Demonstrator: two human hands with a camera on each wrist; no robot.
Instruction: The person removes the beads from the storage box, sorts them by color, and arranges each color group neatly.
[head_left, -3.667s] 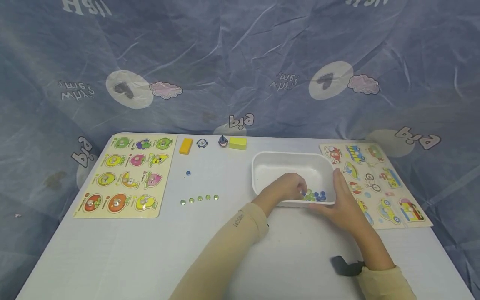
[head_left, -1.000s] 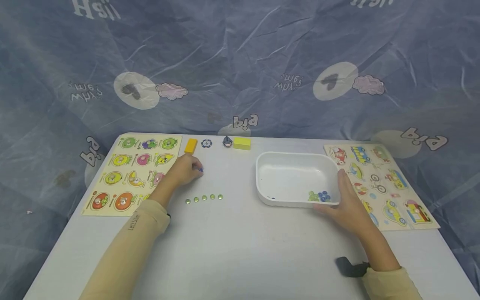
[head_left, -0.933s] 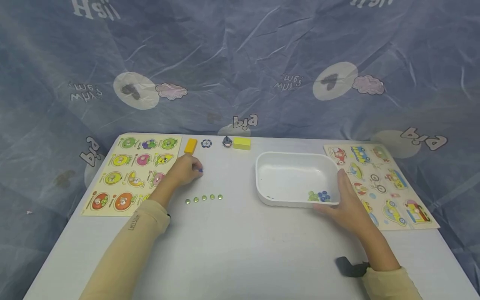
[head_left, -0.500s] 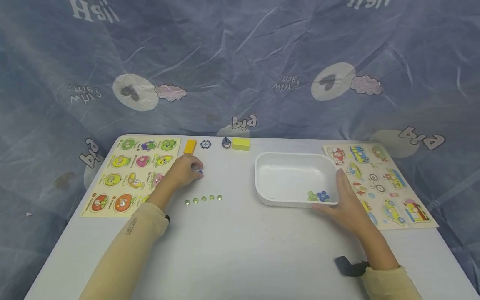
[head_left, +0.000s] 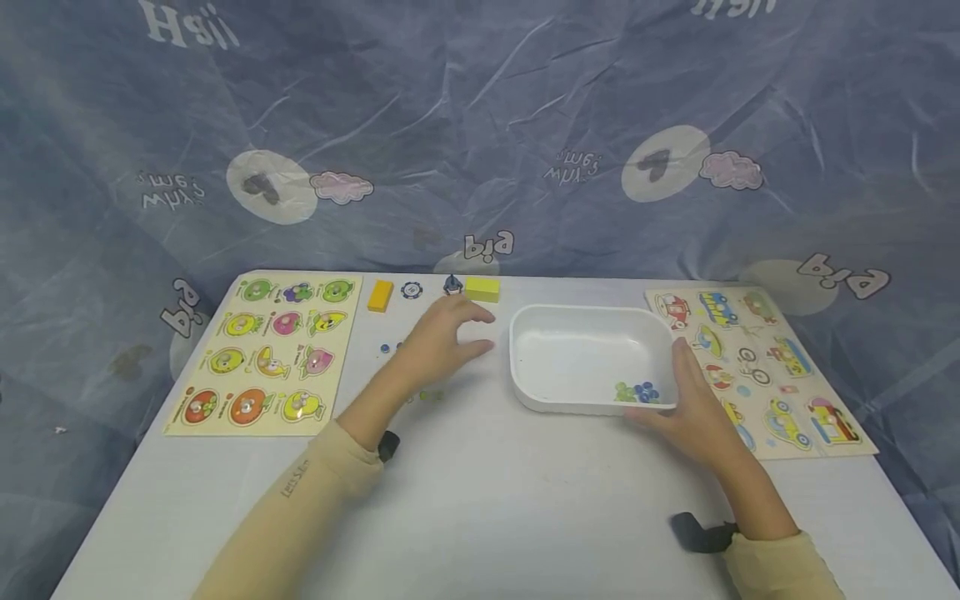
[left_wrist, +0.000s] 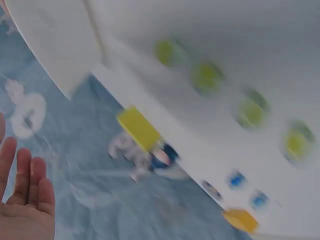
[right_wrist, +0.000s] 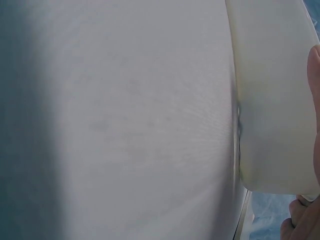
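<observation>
My left hand hovers over the table left of a white plastic tray, thumb and fingers spread, nothing between them. In the left wrist view its fingers look relaxed. Beneath and behind it lie two blue glass beads and a row of green glass beads, partly hidden by the arm in the head view. My right hand holds the tray's near right corner, thumb along the front wall and fingers at the right side. Inside that corner sit clustered green beads and blue beads.
Along the back edge stand an orange block, a poker chip, a small figurine and a yellow block. A fruit puzzle board lies left, a vehicle puzzle board right beside the tray.
My left hand earlier reached into the tray, then set a blue bead beside the first one, let go, and has now swung right towards the tray. My right hand stays at the tray corner.
</observation>
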